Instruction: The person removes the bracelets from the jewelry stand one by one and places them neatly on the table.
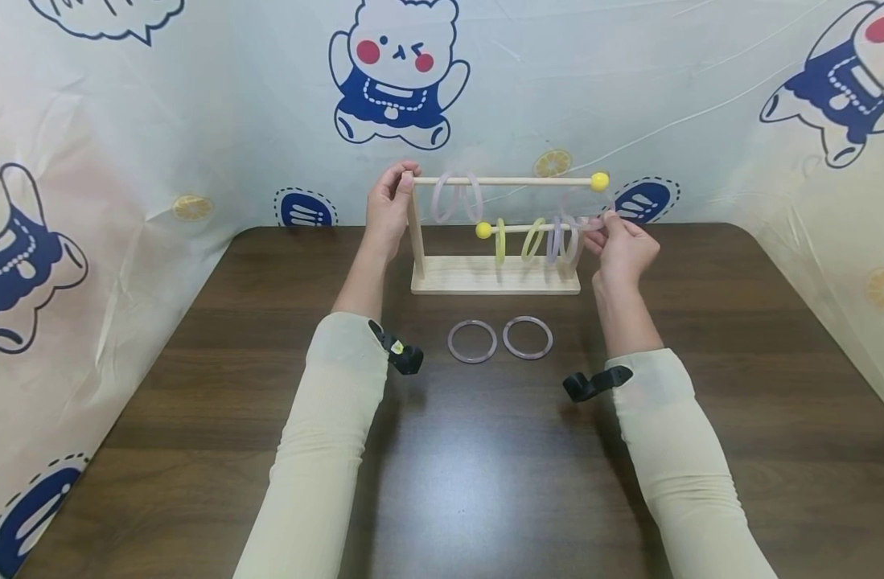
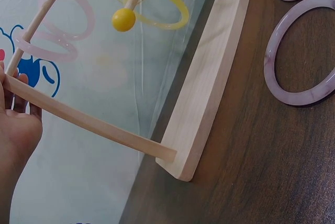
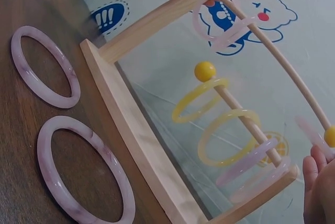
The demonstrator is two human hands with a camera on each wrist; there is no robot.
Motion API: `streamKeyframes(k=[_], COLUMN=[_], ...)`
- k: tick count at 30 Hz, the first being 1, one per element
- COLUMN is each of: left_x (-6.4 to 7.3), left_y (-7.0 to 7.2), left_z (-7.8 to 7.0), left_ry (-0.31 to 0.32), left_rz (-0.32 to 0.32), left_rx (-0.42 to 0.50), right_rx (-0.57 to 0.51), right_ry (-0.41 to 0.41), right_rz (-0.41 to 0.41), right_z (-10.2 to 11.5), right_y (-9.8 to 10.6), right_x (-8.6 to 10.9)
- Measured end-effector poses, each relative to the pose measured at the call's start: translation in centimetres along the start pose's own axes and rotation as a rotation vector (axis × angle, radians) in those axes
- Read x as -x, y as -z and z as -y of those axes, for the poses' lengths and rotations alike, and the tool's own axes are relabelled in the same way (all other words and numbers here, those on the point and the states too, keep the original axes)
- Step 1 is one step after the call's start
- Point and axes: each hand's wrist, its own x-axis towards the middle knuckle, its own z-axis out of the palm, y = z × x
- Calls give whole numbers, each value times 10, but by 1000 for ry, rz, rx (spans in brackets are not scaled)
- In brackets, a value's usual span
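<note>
Your left hand is gripping a pale, two-armed wooden rack; your right hand is pinching a translucent pale-pink ring near the upper yellow ball.

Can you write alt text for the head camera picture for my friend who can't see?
A person's left hand grips a wooden stand; their right hand holds a pink ring near the top rod's yellow ball. Rings hang on both rods, and two purple rings lie on the table.
</note>
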Motion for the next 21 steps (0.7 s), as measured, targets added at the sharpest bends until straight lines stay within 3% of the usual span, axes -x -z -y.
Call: streamKeyframes(k=[6, 21], left_x=[0, 1], left_y=[0, 0], left_z=[-1, -2], left_ry=[14, 16], left_rz=[0, -3], left_rx=[-9, -22], right_rx=[-9, 103], right_ry=[-1, 4], right_rz=[21, 37], right_z=[0, -1], right_y=[1, 5], right_x=[1, -1])
